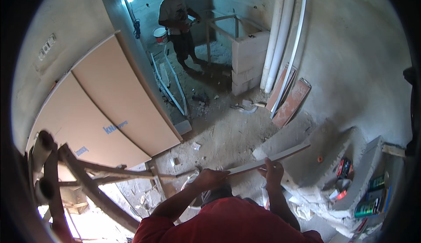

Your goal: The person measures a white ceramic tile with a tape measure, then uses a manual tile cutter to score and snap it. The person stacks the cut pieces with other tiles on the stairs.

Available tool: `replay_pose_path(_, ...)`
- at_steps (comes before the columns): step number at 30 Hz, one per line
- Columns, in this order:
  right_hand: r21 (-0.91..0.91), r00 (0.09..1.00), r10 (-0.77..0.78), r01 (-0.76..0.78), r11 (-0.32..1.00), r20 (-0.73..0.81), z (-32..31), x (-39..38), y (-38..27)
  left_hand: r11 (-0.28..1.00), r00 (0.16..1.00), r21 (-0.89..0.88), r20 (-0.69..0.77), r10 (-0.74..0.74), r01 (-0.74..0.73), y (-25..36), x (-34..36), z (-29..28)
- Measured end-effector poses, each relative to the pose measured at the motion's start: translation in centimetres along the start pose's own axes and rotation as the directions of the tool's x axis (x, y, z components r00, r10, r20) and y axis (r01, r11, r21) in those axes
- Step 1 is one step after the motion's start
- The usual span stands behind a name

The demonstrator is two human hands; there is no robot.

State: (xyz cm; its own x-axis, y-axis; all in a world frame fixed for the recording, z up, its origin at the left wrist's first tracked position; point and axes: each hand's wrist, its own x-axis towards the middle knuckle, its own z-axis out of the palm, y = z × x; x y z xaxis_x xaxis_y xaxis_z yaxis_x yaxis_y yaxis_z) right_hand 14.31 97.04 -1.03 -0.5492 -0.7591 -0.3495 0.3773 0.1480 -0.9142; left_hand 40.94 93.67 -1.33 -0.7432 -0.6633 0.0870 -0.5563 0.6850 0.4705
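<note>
A long narrow strip (247, 167), pale on its face with a brownish edge, lies across in front of me; I cannot make out its material. My left hand (210, 179) is closed on its left end. Farther right, my right hand (272, 171) grips it from the near side, fingers bent around the edge. The strip's free end rises to the right past that hand, close to a rough grey ledge. Beneath my left hand a bucket (195, 201) is partly hidden by my arm and body.
Large brown boards (109, 107) lean on the left wall, above a wooden frame (94, 190). Reddish planks (291, 102) and white pipes (280, 36) stand at the right wall. Tins (366, 208) sit on the right ledge. Another person (177, 23) stands beyond, near a block wall (250, 58).
</note>
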Motion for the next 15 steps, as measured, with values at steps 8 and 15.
replay_pose_path(8,-0.074,0.997,0.075,-0.076,0.994,-0.021,13.3,15.0,-2.0,0.976,0.989,-0.158,-0.015,0.147,-0.148,-17.7,14.3,-5.7)
replay_pose_path(15,-0.226,0.996,0.070,-0.056,0.973,0.057,23.3,25.4,-5.5,0.909,0.990,-0.398,-0.117,0.081,-0.122,-29.8,24.2,-13.8)
